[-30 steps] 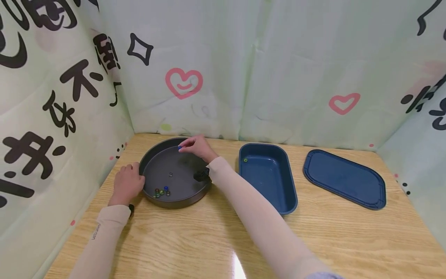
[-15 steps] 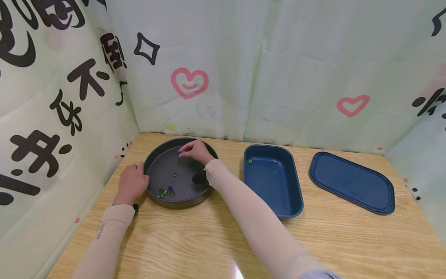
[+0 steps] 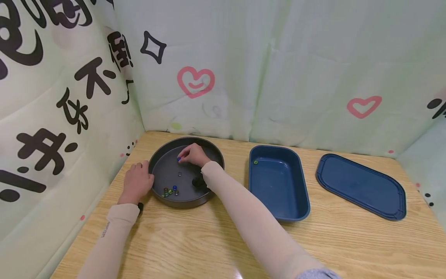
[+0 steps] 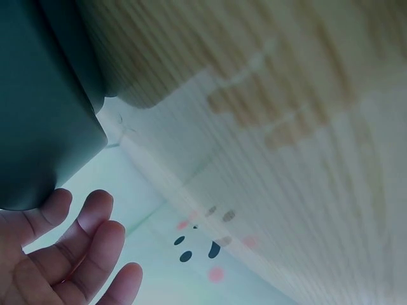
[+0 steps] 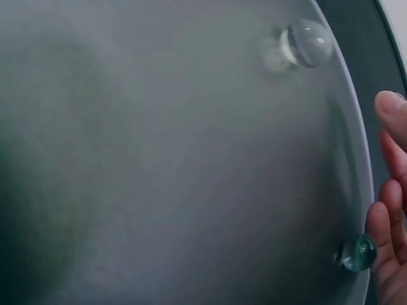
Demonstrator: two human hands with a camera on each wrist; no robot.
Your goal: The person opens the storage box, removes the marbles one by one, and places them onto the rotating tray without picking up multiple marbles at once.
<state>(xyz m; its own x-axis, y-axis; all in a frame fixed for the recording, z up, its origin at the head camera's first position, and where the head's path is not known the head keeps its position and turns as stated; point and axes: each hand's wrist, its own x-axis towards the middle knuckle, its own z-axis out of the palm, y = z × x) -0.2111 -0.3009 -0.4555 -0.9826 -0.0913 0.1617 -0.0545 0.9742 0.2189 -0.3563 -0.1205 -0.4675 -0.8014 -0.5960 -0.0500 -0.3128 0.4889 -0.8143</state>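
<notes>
A round dark grey pan (image 3: 189, 202) stands at the back left of the table. Several glass marbles (image 3: 170, 191) lie together near its front left, and a clear marble (image 3: 179, 174) sits apart. My left hand (image 3: 137, 182) holds the pan's left rim, thumb over the edge; in the left wrist view its fingers (image 4: 102, 254) curve beside the outer wall, one tip against it. Over the pan, my right hand (image 3: 195, 155) pinches a blue marble (image 3: 179, 159). The right wrist view shows a clear marble (image 5: 311, 43) and a teal marble (image 5: 359, 253) close to the fingers (image 5: 379, 222).
A blue rectangular box (image 3: 278, 193) stands right of the pan, with one green marble (image 3: 256, 162) in its back left corner. Its matching blue lid (image 3: 362, 186) lies further right. Printed cloth (image 3: 244, 77) borders the wooden table (image 3: 195, 240) behind and at the sides.
My right hand has come down from the pan's far rim toward its middle, the blue marble still in its fingertips. My left hand stays at the rim. The head view has shifted slightly left.
</notes>
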